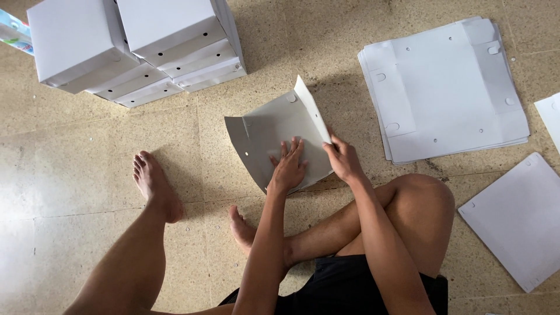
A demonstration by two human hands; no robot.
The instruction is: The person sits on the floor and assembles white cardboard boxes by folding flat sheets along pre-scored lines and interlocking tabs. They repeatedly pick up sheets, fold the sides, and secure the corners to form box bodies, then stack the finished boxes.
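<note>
Head view: left hand (287, 167) lies open, pinning the blank (274, 137); right hand (343, 158) pinches its raised flap (311, 108); crease firmly along the fold.

Bright, even daylight; soft shadows under boxes (134, 46) & sheet stack (443, 87); sharp focus, slight wide-angle bend at edges.

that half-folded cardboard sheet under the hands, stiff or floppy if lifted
The half-folded cardboard sheet probably stays fairly stiff: its raised flap stands unsupported beside the right hand. Likely light, being thin. It may slide on the smooth floor, which the left hand pressing flat prevents.
</note>
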